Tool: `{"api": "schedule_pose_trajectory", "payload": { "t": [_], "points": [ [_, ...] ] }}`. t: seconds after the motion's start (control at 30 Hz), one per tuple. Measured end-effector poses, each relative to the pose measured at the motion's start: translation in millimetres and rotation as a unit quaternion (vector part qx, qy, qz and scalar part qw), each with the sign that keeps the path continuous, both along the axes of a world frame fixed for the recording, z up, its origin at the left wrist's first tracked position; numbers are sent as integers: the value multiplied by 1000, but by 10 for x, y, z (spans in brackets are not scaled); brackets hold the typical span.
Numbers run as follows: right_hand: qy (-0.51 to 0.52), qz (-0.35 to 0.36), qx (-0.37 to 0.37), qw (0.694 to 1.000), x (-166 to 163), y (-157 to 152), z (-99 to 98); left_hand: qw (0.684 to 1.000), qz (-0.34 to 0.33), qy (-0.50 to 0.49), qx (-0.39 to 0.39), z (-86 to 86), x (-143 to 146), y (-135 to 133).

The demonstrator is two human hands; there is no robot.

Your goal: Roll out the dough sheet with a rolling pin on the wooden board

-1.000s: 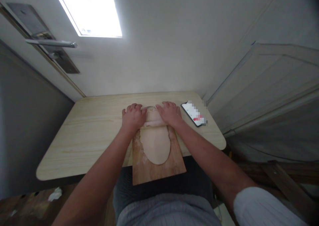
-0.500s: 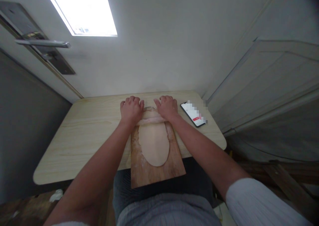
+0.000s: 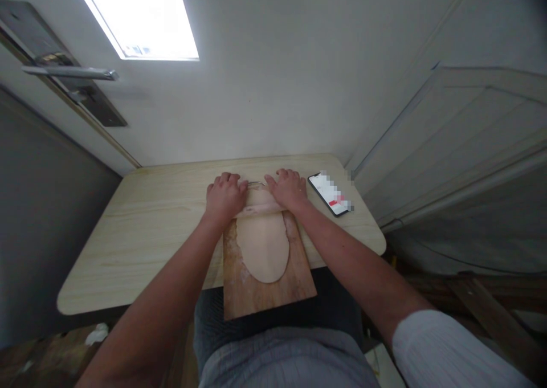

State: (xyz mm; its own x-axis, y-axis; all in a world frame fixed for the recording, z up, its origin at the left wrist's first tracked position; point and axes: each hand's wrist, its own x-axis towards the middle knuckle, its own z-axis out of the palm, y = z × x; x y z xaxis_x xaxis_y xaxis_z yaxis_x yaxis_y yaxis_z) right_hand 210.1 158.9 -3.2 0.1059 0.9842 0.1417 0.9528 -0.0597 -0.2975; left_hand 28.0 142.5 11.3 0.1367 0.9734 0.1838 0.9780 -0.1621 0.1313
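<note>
A flat, oval sheet of pale dough (image 3: pixel 265 251) lies on a wooden cutting board (image 3: pixel 256 303), whose near edge juts past the table. Across the far part of the dough rests a pale, floured rolling pin (image 3: pixel 264 208). My left hand (image 3: pixel 225 195) is closed over the pin's left end, and my right hand (image 3: pixel 289 190) is closed over its right end. Both hands hide the pin's ends. Between my thumbs shows the board's metal handle (image 3: pixel 257 183).
A phone (image 3: pixel 331 195) with its screen lit lies right of my right hand on the light wood table (image 3: pixel 141 223). Beyond the table stands a white door (image 3: pixel 256 109) with a metal lever handle (image 3: pixel 72 72) and a bright window pane. My lap is under the board's near edge.
Both hands and the rolling pin have come slightly toward me over the dough. The view has shifted a little. The board and phone keep their places on the table.
</note>
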Motion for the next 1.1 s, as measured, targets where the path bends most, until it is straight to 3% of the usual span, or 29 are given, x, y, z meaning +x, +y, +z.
{"api": "schedule_pose_trajectory", "payload": {
  "t": [0.27, 1.1],
  "points": [
    [3, 3, -16, 1000, -7, -188, 30, 1000, 1, 16, -11, -28, -8, -147],
    [-44, 34, 52, 997, -22, -816, -60, 998, -7, 8, 60, -115, 35, -728]
  ]
}}
